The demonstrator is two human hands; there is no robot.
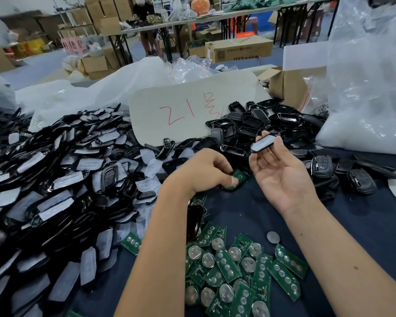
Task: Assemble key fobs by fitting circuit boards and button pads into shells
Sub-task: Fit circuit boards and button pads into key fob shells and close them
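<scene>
Hands are apart over the dark table (343, 227), each holding its own part. Left hand (204, 172) is knuckles-up, fingers curled down around a shell (234, 183) with a green board (240, 176) seated in it, thumb pressing on the near end. That shell sits on the cloth, just in front of the black pile.

Right hand (281, 172) is palm-up and raised, fingertips pinching a second shell half (264, 143) by its ends; its pale protective film faces up. It hangs above the table, near the empty shells (261, 120) heaped behind it.

Loose boards (238, 271) lie in a jumble close to the person, between the two forearms; some show round metal battery contacts, others rows of button domes. One coin cell (273, 237) lies alone just beyond them.

Left side of the table is buried under a big heap of film-covered shells (55, 191), with translucent button pads (150, 168) mixed in near its right edge. A few finished fobs (322, 167) rest to the right of the right hand.

Cardboard sheet (192, 110) with red marker scrawl leans behind the piles; clear plastic bags (370, 88) stand far right
</scene>
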